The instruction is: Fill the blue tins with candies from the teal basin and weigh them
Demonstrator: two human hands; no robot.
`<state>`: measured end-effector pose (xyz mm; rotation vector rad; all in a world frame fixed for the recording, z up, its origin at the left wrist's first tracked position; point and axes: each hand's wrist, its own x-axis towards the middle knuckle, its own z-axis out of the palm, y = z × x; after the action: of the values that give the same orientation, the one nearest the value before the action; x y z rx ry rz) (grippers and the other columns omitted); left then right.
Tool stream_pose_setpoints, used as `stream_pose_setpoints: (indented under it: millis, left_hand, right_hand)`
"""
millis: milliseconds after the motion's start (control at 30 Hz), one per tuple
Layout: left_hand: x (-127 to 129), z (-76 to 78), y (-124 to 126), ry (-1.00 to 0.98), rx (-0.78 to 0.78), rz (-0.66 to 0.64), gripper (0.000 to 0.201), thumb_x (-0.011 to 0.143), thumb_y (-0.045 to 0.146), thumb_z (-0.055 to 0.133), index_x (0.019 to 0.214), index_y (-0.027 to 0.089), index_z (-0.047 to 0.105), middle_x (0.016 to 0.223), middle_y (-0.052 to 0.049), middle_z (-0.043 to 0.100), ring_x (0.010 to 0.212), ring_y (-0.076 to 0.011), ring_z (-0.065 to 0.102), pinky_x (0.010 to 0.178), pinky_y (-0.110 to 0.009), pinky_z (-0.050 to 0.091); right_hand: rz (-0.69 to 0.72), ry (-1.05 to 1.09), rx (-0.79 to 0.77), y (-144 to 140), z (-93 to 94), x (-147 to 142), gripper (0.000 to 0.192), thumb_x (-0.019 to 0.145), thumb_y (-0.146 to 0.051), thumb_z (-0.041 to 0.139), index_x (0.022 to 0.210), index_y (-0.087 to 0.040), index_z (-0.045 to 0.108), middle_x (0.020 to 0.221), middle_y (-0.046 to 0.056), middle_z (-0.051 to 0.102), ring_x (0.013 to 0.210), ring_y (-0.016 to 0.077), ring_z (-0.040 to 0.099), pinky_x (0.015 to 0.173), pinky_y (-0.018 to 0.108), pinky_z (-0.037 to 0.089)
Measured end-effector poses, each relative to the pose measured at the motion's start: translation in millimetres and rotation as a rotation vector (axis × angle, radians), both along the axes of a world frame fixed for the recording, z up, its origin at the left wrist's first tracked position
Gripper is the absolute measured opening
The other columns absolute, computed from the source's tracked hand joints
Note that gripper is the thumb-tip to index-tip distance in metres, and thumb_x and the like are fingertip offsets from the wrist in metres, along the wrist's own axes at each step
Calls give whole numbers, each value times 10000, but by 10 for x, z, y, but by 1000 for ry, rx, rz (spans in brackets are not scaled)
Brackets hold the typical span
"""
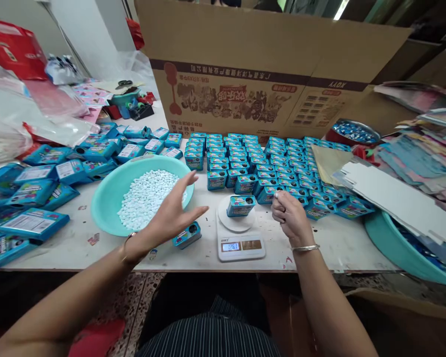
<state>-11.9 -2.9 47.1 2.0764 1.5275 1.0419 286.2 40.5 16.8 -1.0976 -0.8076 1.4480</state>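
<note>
A small blue tin stands on the round pan of a white digital scale, whose display is lit. My left hand hovers open, fingers spread, between the teal basin of small white candies and the scale. Just below it a second blue tin lies on its side on the table. My right hand is curled right of the scale, its fingertips pinched on a small white piece near the tin.
Rows of matching blue tins fill the table behind the scale, in front of a big cardboard box. Flat blue cartons pile at left. White card sheets and another teal basin sit at right.
</note>
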Motion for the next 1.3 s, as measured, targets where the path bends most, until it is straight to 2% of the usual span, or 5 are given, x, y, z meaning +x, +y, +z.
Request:
stream_pose_setpoints:
  millis: [267, 433, 600, 800, 1300]
  left_hand:
    - [-366, -671, -999, -315, 93, 539, 426, 861, 333, 684, 1260, 227, 581, 1109, -62, 714, 997, -214, 699, 992, -440, 547]
    - [-253, -964, -1295, -406, 39, 603, 334, 875, 302, 670, 1196, 225, 627, 1035, -50, 730, 917, -193, 707, 914, -381, 575]
    - [-176, -1043, -1323, -408, -31, 531, 308, 880, 326, 663, 1171, 227, 639, 1044, -58, 731, 943, -211, 708, 941, -404, 571]
    - [-188, -1032, -1273, -453, -32, 524, 296, 886, 325, 657, 1164, 226, 639, 1051, -56, 726, 944, -198, 704, 940, -392, 574]
    - [-206, -1065, -1275, -464, -82, 567, 330, 881, 380, 652, 1164, 210, 644, 1036, -62, 735, 927, -201, 714, 909, -377, 586]
  right_hand:
    - [115, -283, 15, 139, 83, -60, 265, 730, -386, 735, 726, -212, 535, 516, -95, 347, 438, 52, 201, 387, 164, 138]
    - [266, -720, 199, 201, 160, -79, 241, 838, -429, 607, 735, -223, 536, 598, -44, 449, 536, 110, 344, 494, 230, 286]
    - [391, -1239, 299, 236, 232, -170, 191, 938, -380, 432, 862, -234, 530, 688, -5, 558, 645, 175, 485, 621, 286, 344]
    - [484, -1586, 274, 214, 317, -292, 206, 978, -336, 355, 980, -230, 531, 813, 57, 652, 709, 217, 575, 636, 297, 313]
    - [563, -1691, 220, 253, 289, -292, 175, 973, -328, 416, 1033, -230, 548, 835, 67, 679, 735, 223, 582, 623, 284, 288]
